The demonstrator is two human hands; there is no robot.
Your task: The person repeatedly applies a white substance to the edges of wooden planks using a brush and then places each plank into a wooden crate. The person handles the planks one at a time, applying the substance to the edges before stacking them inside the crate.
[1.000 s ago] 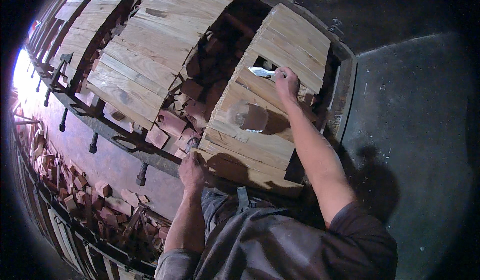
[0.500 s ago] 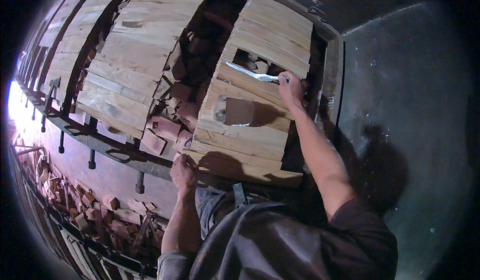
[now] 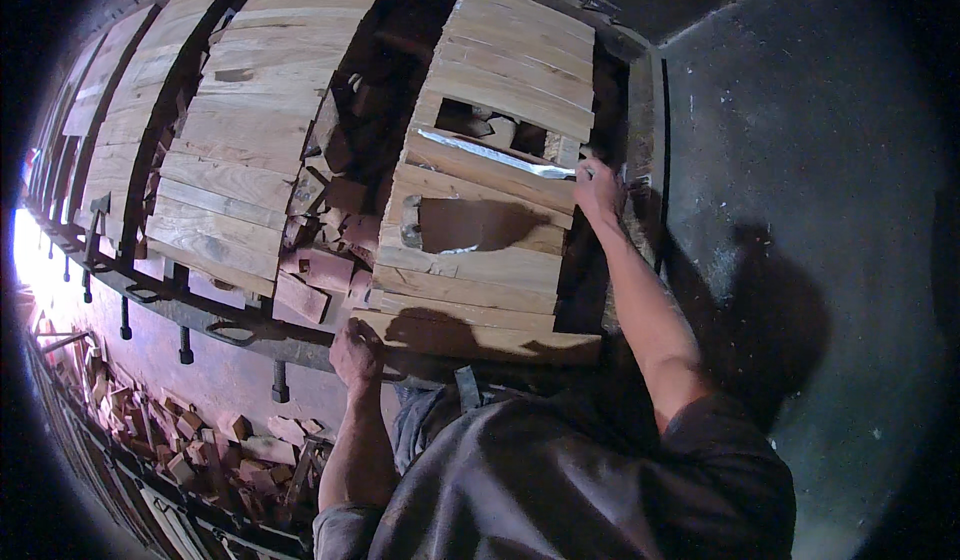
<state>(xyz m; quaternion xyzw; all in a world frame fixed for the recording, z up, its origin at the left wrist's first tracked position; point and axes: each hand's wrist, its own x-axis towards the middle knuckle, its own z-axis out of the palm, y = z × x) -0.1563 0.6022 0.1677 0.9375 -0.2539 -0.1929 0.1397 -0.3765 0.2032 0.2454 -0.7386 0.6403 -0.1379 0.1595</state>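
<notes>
At near left, we see a heap of wood offcuts (image 3: 240, 442). Our left hand (image 3: 357, 352) is curled at the slat panel (image 3: 480, 290)'s near left corner; we cannot tell if it grips. On the panel is a brown container-like thing (image 3: 470, 225), contents unclear. Farther, an opening (image 3: 452, 117) shows wood blocks (image 3: 490, 132). Beside it, the long thin strip (image 3: 480, 150), white-coated, is more visible than before; our right hand (image 3: 600, 190), now farther right, pinches its right end.

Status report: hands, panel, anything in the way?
Left hand at near left corner of panel. Right hand at end of white strip, grip unclear. Open gap in the panel beside the strip.
</notes>
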